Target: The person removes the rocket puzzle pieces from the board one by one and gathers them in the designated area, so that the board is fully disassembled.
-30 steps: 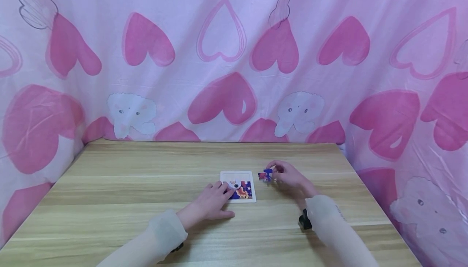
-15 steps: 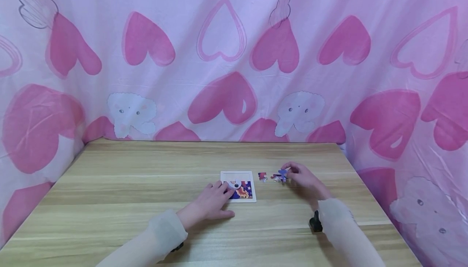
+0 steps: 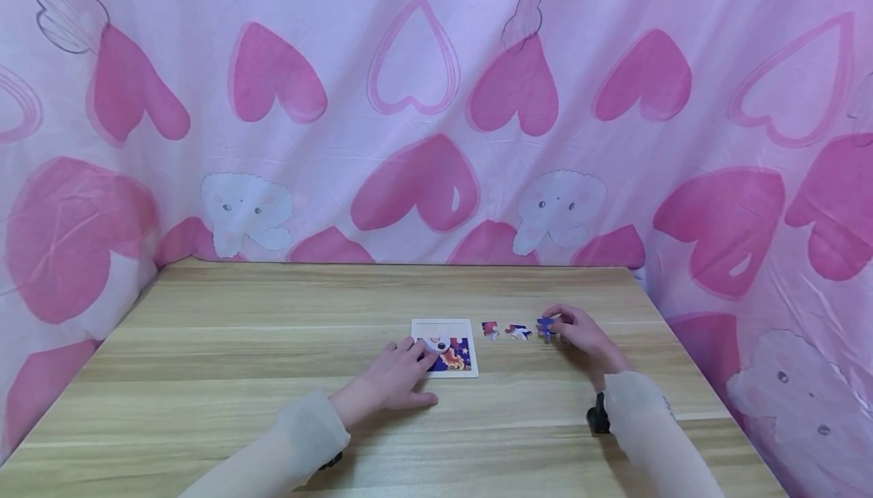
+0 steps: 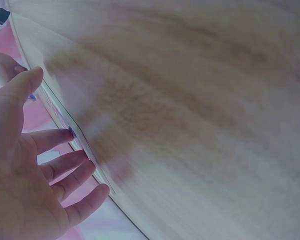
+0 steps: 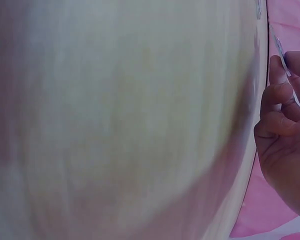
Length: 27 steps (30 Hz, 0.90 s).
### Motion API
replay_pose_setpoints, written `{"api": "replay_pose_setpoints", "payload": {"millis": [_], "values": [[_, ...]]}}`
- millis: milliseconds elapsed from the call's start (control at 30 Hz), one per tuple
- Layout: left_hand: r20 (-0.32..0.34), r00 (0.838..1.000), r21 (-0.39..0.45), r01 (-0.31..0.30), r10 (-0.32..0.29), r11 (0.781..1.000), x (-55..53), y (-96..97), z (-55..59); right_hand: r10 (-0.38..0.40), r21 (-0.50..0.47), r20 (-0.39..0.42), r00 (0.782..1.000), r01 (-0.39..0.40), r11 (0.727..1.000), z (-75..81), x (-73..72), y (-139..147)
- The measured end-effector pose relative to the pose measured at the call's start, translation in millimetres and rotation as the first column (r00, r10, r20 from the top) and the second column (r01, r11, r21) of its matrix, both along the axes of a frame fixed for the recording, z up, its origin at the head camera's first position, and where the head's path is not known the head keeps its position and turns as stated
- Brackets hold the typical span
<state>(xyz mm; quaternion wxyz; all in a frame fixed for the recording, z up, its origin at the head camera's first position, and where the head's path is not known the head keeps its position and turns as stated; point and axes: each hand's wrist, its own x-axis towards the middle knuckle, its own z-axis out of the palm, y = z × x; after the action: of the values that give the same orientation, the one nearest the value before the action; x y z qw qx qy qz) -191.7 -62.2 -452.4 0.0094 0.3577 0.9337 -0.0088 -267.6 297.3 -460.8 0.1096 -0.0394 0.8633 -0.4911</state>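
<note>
My left hand rests its extended fingers on the left part of a small white-rimmed jigsaw puzzle tray, covering some of its picture. A white face with a dark nose and an orange shape on starry blue show in the tray's lower part; its upper strip is pale. To the right, my right hand pinches a blue puzzle piece between thumb and fingers. The right wrist view shows this piece edge-on, held up off the table. Between tray and hand lie a red-and-blue piece and a multicoloured piece.
The wood-grain table reaches back to a pink curtain printed with hearts, which also hangs along both sides. Dark wrist devices sit under both sleeves.
My right hand has moved right with the blue piece, away from the tray. The multicoloured piece now lies apart from the red-and-blue one. The left hand stays where it was.
</note>
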Motion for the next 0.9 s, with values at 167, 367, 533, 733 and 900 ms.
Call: {"api": "replay_pose_setpoints", "payload": {"millis": [167, 367, 533, 733, 900], "values": [[0.010, 1.000, -0.001, -0.005, 0.006, 1.000, -0.1, 0.4, 0.3, -0.002, 0.011, -0.004, 1.000, 0.002, 1.000, -1.6, -1.9, 3.2], [0.011, 1.000, -0.004, -0.005, 0.005, 1.000, -0.2, 0.6, -0.1, -0.010, 0.096, -0.033, 0.999, 0.013, 0.995, -1.3, -2.9, 5.6], [-0.012, 1.000, 0.006, 0.005, -0.005, 1.000, -0.1, 0.3, -0.2, -0.008, 0.142, -0.065, 0.998, 0.017, 0.990, -0.1, -2.5, 4.9], [-0.014, 1.000, 0.004, 0.003, -0.003, 1.000, 0.0, 0.3, -0.4, 0.013, 0.205, -0.116, 0.993, 0.011, 0.979, 0.9, -2.1, 2.6], [-0.009, 1.000, 0.000, 0.000, 0.000, 1.000, 0.4, 0.0, 0.0, 0.005, 0.232, -0.114, 0.993, 0.021, 0.973, -0.1, -2.4, 2.6]]}}
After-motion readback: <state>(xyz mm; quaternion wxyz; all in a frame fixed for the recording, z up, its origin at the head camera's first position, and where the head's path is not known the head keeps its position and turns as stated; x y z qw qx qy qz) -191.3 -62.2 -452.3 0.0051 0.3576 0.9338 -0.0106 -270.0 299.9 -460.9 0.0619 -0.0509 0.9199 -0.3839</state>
